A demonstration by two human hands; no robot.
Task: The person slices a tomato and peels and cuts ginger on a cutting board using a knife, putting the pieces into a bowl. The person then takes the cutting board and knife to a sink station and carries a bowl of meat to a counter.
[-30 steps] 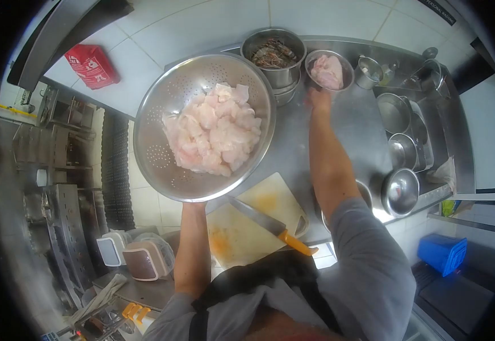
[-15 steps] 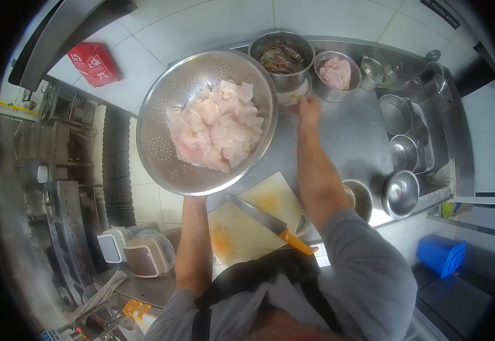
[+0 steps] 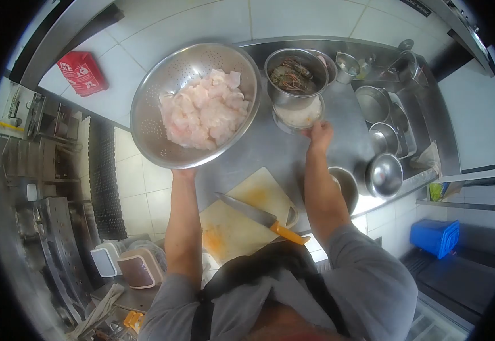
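My left hand holds up a large perforated metal colander from below its near rim; most of its fingers are hidden under it. Chunks of pale raw meat, perhaps fish or chicken, are heaped inside. My right hand has its fingers closed on the near edge of a round container with white contents. A metal pot of dark raw shrimp overlaps the container's far side and appears to rest on it. Nearer me, a knife with an orange handle lies across a stained cutting board.
Behind the shrimp pot is another metal pot, mostly covered. A small metal cup stands beside it. Metal bowls and pots line the counter's right side. A red packet is at upper left; lidded tubs stand at lower left.
My right hand has drawn the container, with the shrimp pot over it, toward me and to the right, covering the pink meat's pot. The colander has shifted slightly up and left in view.
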